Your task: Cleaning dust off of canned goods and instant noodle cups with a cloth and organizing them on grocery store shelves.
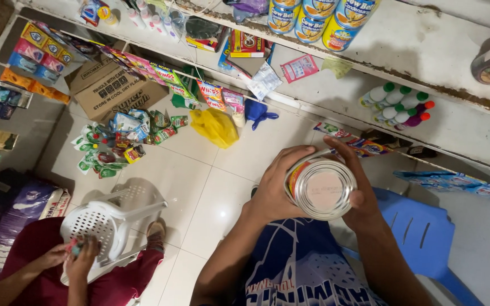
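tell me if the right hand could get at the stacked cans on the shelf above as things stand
Probably not right now: the right hand and the left hand are both wrapped around a tin can. The path up to the stacked cans looks open.

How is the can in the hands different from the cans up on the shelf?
The held can is one alone, gripped by the left hand and the right hand; the shelf cans stand stacked in a group, untouched. The held can shows its round silver end to the camera; the shelf cans show their yellow and blue sides. Both are round metal tins.
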